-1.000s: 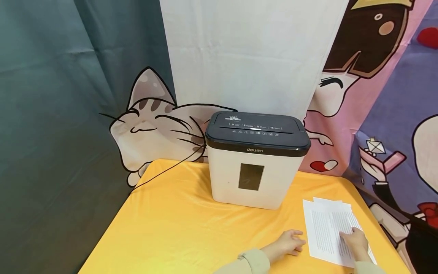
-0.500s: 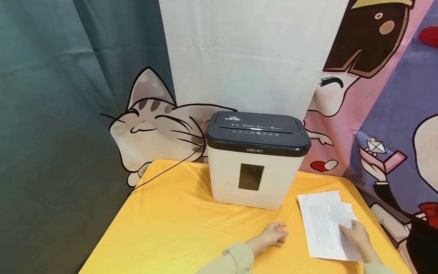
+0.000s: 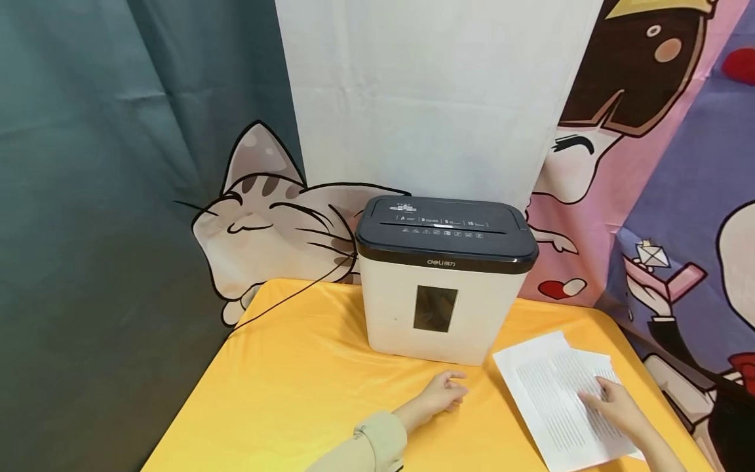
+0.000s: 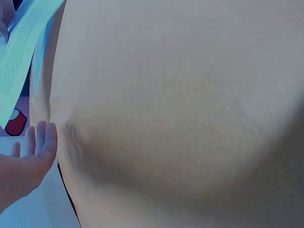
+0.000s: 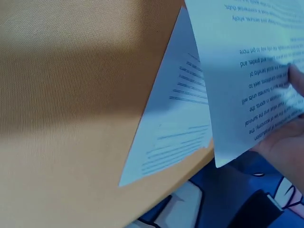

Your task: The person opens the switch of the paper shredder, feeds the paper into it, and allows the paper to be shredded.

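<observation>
In the head view, my right hand (image 3: 616, 410) pinches a sheet of printed paper (image 3: 545, 400) by its right side, thumb on top. The right wrist view shows this raised sheet (image 5: 228, 90) with fingers beneath it. Below it another printed sheet (image 5: 173, 128) lies on the table, partly covered. My left hand (image 3: 442, 392) holds nothing and has its fingers loosely extended, just in front of the paper shredder (image 3: 389, 308). In the left wrist view the same hand (image 4: 28, 164) shows at the lower left, apart from the paper.
The shredder stands upright at the back of the yellow-covered table (image 3: 283, 393), its slotted black lid (image 3: 442, 246) on top. A thin black cord (image 3: 289, 300) runs leftward from it over the table edge. Printed cartoon curtains (image 3: 430, 98) hang close behind.
The upper sheet has slid left, turned and been lifted off the lower one by my right hand. My left hand has drawn away to the left.
</observation>
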Demonstrator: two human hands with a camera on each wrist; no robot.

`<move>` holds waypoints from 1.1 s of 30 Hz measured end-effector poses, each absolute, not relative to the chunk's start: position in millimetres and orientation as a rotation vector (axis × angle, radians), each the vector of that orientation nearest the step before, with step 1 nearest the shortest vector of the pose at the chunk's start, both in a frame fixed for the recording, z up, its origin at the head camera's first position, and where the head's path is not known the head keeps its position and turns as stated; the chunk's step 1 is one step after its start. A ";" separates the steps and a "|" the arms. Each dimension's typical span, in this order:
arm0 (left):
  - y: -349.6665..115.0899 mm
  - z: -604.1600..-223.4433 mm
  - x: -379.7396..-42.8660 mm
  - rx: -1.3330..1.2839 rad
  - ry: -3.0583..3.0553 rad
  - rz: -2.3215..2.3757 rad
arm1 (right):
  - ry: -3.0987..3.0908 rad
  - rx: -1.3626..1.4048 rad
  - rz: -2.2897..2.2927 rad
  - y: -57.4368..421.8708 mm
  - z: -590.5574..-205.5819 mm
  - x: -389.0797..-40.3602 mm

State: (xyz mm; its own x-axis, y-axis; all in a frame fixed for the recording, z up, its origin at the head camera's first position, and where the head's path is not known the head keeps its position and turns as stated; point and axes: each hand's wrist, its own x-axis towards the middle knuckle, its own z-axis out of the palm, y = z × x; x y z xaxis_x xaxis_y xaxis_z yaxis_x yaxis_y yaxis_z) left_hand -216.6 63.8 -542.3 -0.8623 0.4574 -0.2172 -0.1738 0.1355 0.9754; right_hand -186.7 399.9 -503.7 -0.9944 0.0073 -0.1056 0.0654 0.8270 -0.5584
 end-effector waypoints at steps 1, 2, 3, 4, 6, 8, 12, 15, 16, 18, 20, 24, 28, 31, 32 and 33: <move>62.5 -541.5 -216.6 0.282 1.952 1.782 | 2.914 0.018 -0.894 397.6 -502.7 -184.9; 61.7 -540.9 -217.0 0.294 1.952 1.795 | 2.923 -0.022 -0.899 394.7 -502.1 -183.7; 61.0 -540.2 -217.5 0.302 1.953 1.808 | 2.941 -0.067 -0.904 390.8 -501.7 -182.7; 60.4 -539.3 -218.0 0.309 1.958 1.818 | 2.952 -0.111 -0.916 386.3 -500.9 -181.6; 58.9 -536.2 -219.3 0.323 1.966 1.832 | 2.959 -0.186 -0.945 375.5 -497.4 -180.5; 57.1 -532.0 -220.5 0.346 1.996 1.812 | 2.972 -0.258 -0.956 364.1 -493.0 -179.4; 50.2 -521.5 -221.9 0.464 2.075 1.701 | 2.972 -0.369 -0.961 340.4 -482.3 -175.6; 44.2 -514.8 -221.8 0.582 2.117 1.640 | 2.951 -0.467 -0.978 325.2 -476.4 -173.5; 42.4 -513.3 -221.6 0.611 2.126 1.635 | 2.944 -0.496 -0.985 320.6 -474.9 -172.9; 38.9 -511.5 -220.5 0.661 2.129 1.643 | 2.922 -0.586 -1.006 312.3 -473.0 -172.8; 35.4 -512.2 -218.3 0.663 2.142 1.663 | 2.905 -0.665 -1.011 304.0 -471.3 -172.6; 28.0 -518.4 -211.2 0.631 2.136 1.727 | 2.844 -0.842 -1.033 287.5 -469.1 -173.4; 19.9 -518.9 -199.3 0.583 2.062 1.823 | 2.775 -0.917 -1.033 271.2 -465.9 -173.7; 14.0 -515.7 -190.4 0.574 2.009 1.874 | 2.753 -0.890 -0.981 259.6 -462.4 -172.4; 12.5 -516.3 -188.7 0.584 2.000 1.879 | 2.750 -0.875 -0.963 256.2 -460.9 -172.0; 11.3 -516.6 -187.4 0.600 1.995 1.882 | 2.747 -0.867 -0.951 253.1 -459.6 -171.8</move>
